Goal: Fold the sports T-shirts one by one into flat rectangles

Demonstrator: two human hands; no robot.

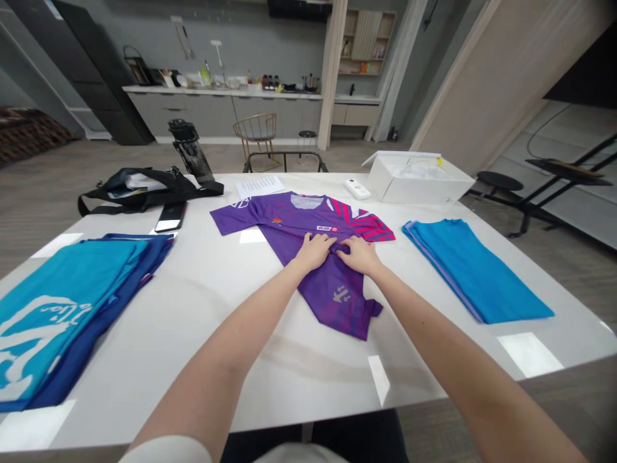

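Note:
A purple T-shirt (294,235) with pink-striped sleeve lies on the white table in front of me, its collar pointing away. My left hand (315,251) is at the shirt's middle, fingers curled onto the fabric just below the chest label. Close beside it, my right hand (359,254) pinches a gathered bit of the same cloth. The lower part of the shirt narrows and bunches toward me, with a grey print showing and one corner sticking out to the right. My fingertips are partly hidden in the folds.
Folded blue garments (477,270) lie at the right; a stack of teal and navy garments (62,308) lies at the left. Farther back are a phone (171,217), black bag (149,186), dark bottle (193,151), paper sheet (260,185), white device (357,188) and open white box (419,183).

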